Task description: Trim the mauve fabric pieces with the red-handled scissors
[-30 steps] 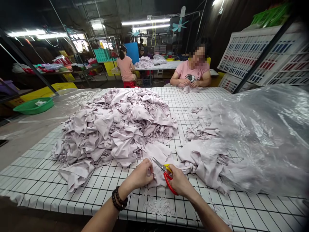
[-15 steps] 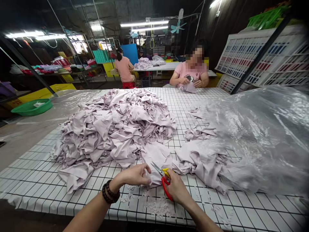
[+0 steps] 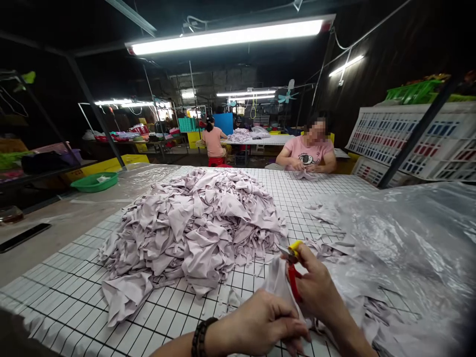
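My right hand [image 3: 316, 285] is closed round scissors [image 3: 293, 281] with red and yellow handles, their blades pointing left beside the heap. A pale mauve cloth piece [image 3: 275, 277] hangs between my hands, its upper part near the scissors. Low in the view, my left hand [image 3: 266, 320], with a dark beaded bracelet at the wrist, has its fingers pinched together on the cloth's lower edge. The fingers partly hide that edge. Just beyond stands a large heap of the same cloth pieces [image 3: 201, 223], on a white table cover with black grid lines [image 3: 178, 310].
Clear plastic sheeting [image 3: 405, 228] spreads over the right side, with more cloth beneath. Left lie a phone [image 3: 24, 238] and a green basin [image 3: 94, 182]. Across the table a co-worker [image 3: 308, 151] handles cloth. White crates [image 3: 412, 139] stand behind a dark post at right.
The view has tilted upward and turned left. The cloth piece has come up off the table between my hands. My left hand has moved nearer and closed; the scissors have shifted right.
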A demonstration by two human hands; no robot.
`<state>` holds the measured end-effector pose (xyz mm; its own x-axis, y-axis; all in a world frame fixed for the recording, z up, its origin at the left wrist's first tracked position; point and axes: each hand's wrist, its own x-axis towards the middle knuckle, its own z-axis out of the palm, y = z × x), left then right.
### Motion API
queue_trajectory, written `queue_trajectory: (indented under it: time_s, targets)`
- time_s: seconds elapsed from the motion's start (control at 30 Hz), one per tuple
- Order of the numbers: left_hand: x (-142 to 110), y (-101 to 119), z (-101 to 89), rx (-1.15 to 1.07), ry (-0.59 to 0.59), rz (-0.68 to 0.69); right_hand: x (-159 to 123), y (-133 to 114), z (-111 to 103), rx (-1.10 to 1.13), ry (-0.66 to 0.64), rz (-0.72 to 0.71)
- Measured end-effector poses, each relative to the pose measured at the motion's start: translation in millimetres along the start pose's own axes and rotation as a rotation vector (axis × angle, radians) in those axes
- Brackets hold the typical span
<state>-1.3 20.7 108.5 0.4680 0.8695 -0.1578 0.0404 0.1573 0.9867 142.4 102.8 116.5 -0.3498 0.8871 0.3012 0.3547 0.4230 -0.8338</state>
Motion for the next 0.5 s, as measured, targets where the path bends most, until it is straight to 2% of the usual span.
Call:
queue_trajectory:
  time_s: [0.07, 0.13, 0.2, 0.27, 0.33, 0.43, 0.5]
  targets:
    - [6, 6, 10.6, -0.192, 0.067, 0.051, 18, -10, 3, 0.2, -0.203, -0.009]
    - [7, 5, 10.1, -0.288, 0.176, 0.1, 27, -6, 8, 0.335, -0.316, 0.056]
    - [4, -3, 0.8, -0.348, 0.296, 0.133, 22, 7, 11, 0.382, -0.261, 0.17]
    - [-2, -12, -10.9, -0.388, 0.4, 0.145, 6, 21, 14, 0.411, -0.203, 0.264]
    - [-6, -19, -19.3, -0.38, 0.457, 0.132, -17, 29, 20, 0.485, -0.249, 0.31]
    - [-9, -25, -22.4, -0.273, 0.499, 0.132, -46, 33, 36, 0.565, -0.393, 0.365]
    - [-12, -26, -21.6, -0.195, 0.547, 0.174, -53, 35, 45, 0.525, -0.365, 0.392]
